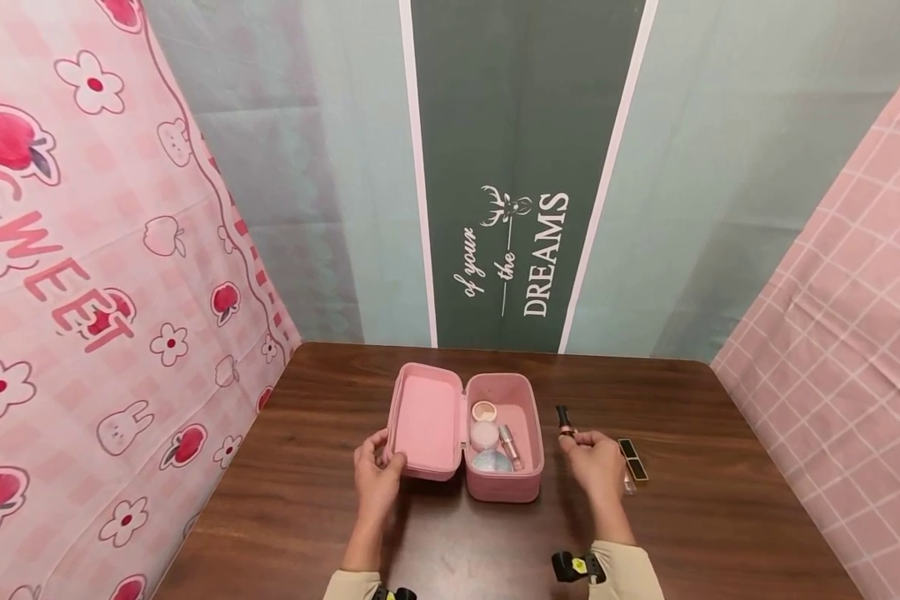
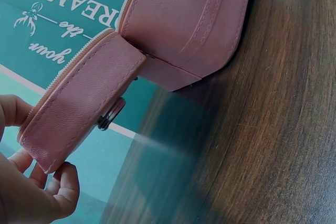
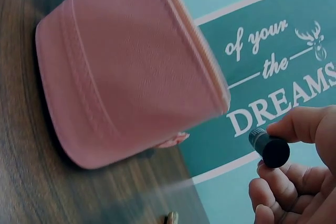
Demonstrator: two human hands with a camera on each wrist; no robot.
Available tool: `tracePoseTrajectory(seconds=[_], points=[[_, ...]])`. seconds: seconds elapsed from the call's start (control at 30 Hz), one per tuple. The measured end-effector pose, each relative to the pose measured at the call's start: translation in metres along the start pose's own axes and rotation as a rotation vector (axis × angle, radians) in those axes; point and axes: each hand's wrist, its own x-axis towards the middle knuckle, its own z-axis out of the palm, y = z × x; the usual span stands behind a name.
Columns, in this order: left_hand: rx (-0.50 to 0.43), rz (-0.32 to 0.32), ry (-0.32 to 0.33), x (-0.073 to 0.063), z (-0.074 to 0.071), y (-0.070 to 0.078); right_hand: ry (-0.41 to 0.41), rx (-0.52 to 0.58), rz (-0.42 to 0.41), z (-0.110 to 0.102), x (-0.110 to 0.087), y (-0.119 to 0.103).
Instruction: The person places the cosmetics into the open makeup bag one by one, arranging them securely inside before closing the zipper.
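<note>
A pink zip makeup case [image 1: 504, 487] stands on the table with its lid [image 1: 429, 417] swung out to the left. My left hand [image 1: 377, 471] grips the lid's outer edge, thumb on the near rim and other fingers along the outside. Inside the case lie a cream-rimmed round compact [image 1: 484, 411], a pale pink round item [image 1: 484, 436], a bluish round item [image 1: 491, 461] and a slim lip gloss tube [image 1: 509, 447]. Right of the case, my right hand [image 1: 597, 465] pinches a small black cosmetic tube [image 3: 274, 149] with a copper-coloured band, held between thumb and fingers.
A black case with gold edging [image 1: 633, 460] lies on the wooden table [image 1: 720, 517] beyond the right hand, with a small clear tube [image 1: 629, 484] beside it. Printed cloth hangs behind and on both sides of the table.
</note>
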Motion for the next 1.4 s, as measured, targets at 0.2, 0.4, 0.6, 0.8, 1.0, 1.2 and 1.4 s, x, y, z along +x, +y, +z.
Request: tracePoseTrajectory(seconds=[0.2,0.4,0.6,0.8,1.0,1.2,1.4], points=[[0.041,0.012,0.0,0.001,-0.002,0.0,-0.003,0.052,-0.042,0.004,-0.005,-0.012],[0.045,0.014,-0.003,0.001,-0.003,0.0,-0.039,0.075,-0.042,0.009,-0.008,-0.021],[0.041,0.015,-0.005,0.002,-0.004,-0.002,-0.051,0.065,-0.054,0.016,-0.008,-0.027],[0.028,0.016,-0.011,0.002,-0.004,-0.003,-0.098,0.071,-0.056,0.02,-0.006,-0.03],[0.028,0.019,-0.018,0.002,-0.003,-0.001,-0.132,0.024,-0.042,0.024,-0.003,-0.032],[0.014,0.025,-0.022,0.002,-0.002,0.0,-0.127,-0.027,-0.031,0.029,0.0,-0.035],[0.049,0.056,-0.018,0.001,-0.002,0.0,-0.123,-0.05,-0.032,0.031,0.002,-0.037]])
